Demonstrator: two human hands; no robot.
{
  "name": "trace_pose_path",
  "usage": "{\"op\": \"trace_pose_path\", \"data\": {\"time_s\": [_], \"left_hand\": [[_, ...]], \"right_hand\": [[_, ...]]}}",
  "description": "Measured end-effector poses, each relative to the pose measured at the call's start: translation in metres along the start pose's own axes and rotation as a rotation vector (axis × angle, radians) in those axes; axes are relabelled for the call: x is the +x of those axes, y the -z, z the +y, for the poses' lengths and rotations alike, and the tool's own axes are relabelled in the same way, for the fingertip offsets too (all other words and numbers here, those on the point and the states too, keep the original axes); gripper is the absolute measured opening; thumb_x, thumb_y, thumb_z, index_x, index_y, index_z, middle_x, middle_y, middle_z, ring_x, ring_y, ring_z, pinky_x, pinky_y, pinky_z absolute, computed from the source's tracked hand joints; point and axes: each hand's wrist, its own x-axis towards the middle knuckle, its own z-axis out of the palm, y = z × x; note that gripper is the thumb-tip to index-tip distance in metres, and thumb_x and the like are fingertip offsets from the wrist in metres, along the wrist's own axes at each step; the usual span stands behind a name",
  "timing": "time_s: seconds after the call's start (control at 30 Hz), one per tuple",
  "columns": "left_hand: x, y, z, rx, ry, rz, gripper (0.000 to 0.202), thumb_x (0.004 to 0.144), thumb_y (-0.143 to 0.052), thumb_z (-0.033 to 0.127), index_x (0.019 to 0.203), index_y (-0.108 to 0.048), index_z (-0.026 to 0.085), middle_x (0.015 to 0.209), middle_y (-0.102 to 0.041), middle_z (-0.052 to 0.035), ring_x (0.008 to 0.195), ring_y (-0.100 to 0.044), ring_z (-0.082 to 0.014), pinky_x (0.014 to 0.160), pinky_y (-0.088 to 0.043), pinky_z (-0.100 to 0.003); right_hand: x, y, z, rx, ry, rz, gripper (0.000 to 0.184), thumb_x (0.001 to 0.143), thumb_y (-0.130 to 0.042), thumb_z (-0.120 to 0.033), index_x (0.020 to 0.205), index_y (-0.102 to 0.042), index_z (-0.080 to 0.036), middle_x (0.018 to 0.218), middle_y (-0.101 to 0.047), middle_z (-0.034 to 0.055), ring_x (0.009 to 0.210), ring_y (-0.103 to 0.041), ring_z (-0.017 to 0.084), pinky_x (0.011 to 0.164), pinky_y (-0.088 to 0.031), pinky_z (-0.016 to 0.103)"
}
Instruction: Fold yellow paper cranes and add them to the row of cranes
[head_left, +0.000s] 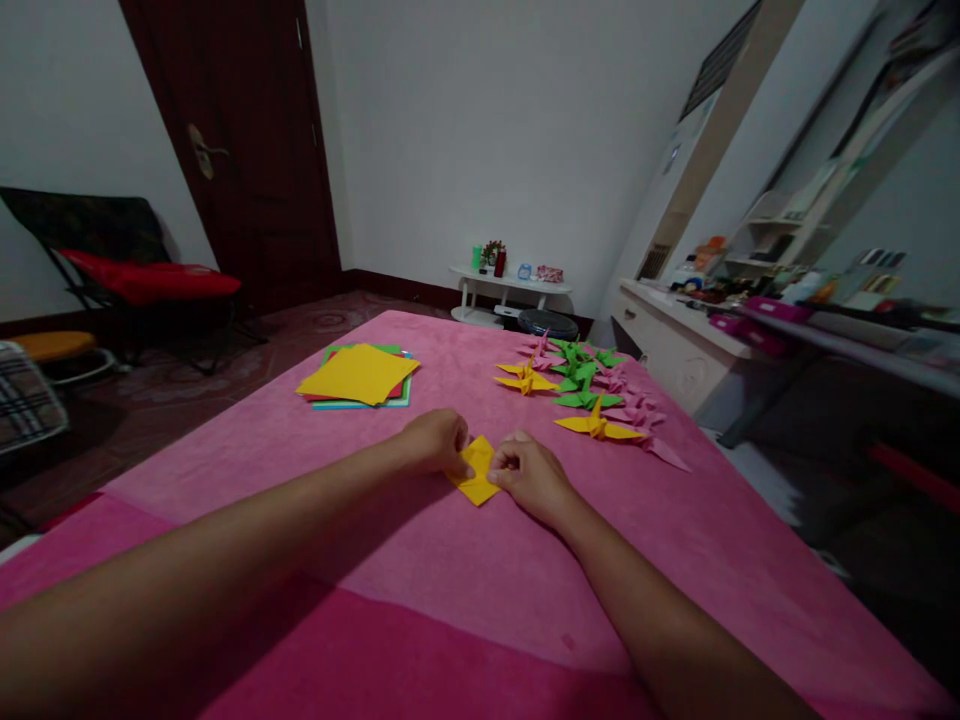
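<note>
A small folded yellow paper (478, 473) lies on the pink cloth (420, 570) in front of me. My left hand (435, 441) is closed, its fingers pinching the paper's left edge. On the paper's right edge my right hand (529, 474) pinches too, fingers curled. Both forearms stretch across the cloth toward it.
A stack of coloured paper sheets (360, 377), yellow on top, lies further back on the left. Several folded paper cranes (589, 390) in yellow, green and pink sit at the back right. A dark chair with a red cushion (142, 280) stands left, a cluttered desk (720, 310) right.
</note>
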Motion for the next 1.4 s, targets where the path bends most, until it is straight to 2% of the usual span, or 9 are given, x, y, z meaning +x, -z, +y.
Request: {"op": "trace_pose_path", "data": {"time_s": [0.1,0.23,0.37,0.57,0.7,0.83,1.0,1.2,1.4], "left_hand": [[-0.003,-0.011,-0.006,-0.524,0.006,0.038,0.036,0.044,-0.075,0.025,0.067,-0.049,0.018,0.061,-0.060,0.0022,0.051,-0.053,-0.0119,0.047,-0.036,-0.020],[-0.008,-0.013,0.006,-1.056,0.022,0.212,0.044,0.046,-0.078,0.023,0.076,-0.046,0.017,0.062,-0.061,0.0019,0.053,-0.058,-0.0138,0.052,-0.045,-0.024],[-0.014,-0.017,0.025,-1.342,-0.003,0.230,0.037,0.055,-0.076,0.027,0.083,-0.057,0.011,0.075,-0.067,-0.0063,0.063,-0.063,-0.0164,0.061,-0.049,-0.027],[-0.023,-0.028,0.028,-1.413,0.024,0.214,0.041,0.055,-0.077,0.026,0.090,-0.063,0.009,0.086,-0.069,-0.0108,0.068,-0.065,-0.0190,0.065,-0.050,-0.028],[-0.025,-0.028,0.026,-1.408,0.026,0.208,0.044,0.051,-0.079,0.026,0.088,-0.062,0.009,0.084,-0.070,-0.0108,0.066,-0.066,-0.0203,0.067,-0.051,-0.032],[-0.024,-0.031,0.027,-1.370,0.000,0.169,0.045,0.050,-0.080,0.027,0.086,-0.060,0.009,0.080,-0.070,-0.0106,0.065,-0.066,-0.0204,0.066,-0.052,-0.032],[-0.026,-0.035,0.028,-1.314,-0.030,0.236,0.054,0.051,-0.080,0.024,0.095,-0.050,0.013,0.078,-0.068,-0.0075,0.063,-0.066,-0.0200,0.063,-0.053,-0.033],[-0.030,-0.032,0.030,-1.150,-0.125,0.339,0.064,0.054,-0.077,0.025,0.107,-0.040,0.019,0.081,-0.066,-0.0044,0.065,-0.065,-0.0187,0.057,-0.052,-0.028],[-0.028,-0.031,0.028,-1.208,-0.099,0.266,0.053,0.063,-0.071,0.032,0.107,-0.046,0.018,0.071,-0.066,-0.0022,0.063,-0.065,-0.0186,0.059,-0.051,-0.030]], "right_hand": [[-0.004,-0.003,-0.001,0.035,0.002,0.075,0.002,0.063,-0.064,-0.019,0.064,-0.063,-0.020,0.072,-0.058,-0.0012,0.064,-0.051,0.011,0.057,-0.036,0.021],[-0.004,-0.004,-0.005,0.225,-0.034,0.163,0.005,0.070,-0.060,-0.023,0.067,-0.061,-0.019,0.065,-0.059,-0.0014,0.060,-0.052,0.012,0.057,-0.039,0.022],[-0.005,0.001,-0.016,0.273,0.047,0.369,0.010,0.073,-0.057,-0.022,0.064,-0.057,-0.018,0.067,-0.057,0.0001,0.065,-0.053,0.013,0.061,-0.040,0.024],[-0.009,0.004,-0.024,0.365,0.028,0.346,0.013,0.074,-0.056,-0.023,0.062,-0.054,-0.018,0.064,-0.055,0.0000,0.064,-0.052,0.014,0.061,-0.041,0.024],[-0.007,0.003,-0.023,0.567,-0.047,0.316,0.015,0.075,-0.056,-0.028,0.065,-0.052,-0.017,0.063,-0.052,-0.0008,0.061,-0.050,0.013,0.056,-0.041,0.022],[-0.005,0.001,-0.019,0.684,-0.115,0.355,0.018,0.071,-0.063,-0.029,0.077,-0.050,-0.019,0.065,-0.051,-0.0024,0.059,-0.050,0.012,0.054,-0.041,0.022],[-0.003,-0.001,-0.016,0.675,-0.119,0.361,0.023,0.069,-0.065,-0.030,0.084,-0.051,-0.018,0.069,-0.056,-0.0004,0.064,-0.054,0.014,0.058,-0.044,0.023],[-0.003,-0.001,-0.018,0.704,-0.135,0.372,0.025,0.068,-0.065,-0.032,0.083,-0.053,-0.017,0.072,-0.058,0.0014,0.065,-0.056,0.015,0.058,-0.045,0.024],[-0.002,0.004,-0.016,0.644,-0.110,0.356,0.021,0.067,-0.064,-0.028,0.082,-0.054,-0.017,0.071,-0.057,0.0005,0.064,-0.054,0.013,0.057,-0.044,0.023]]}}
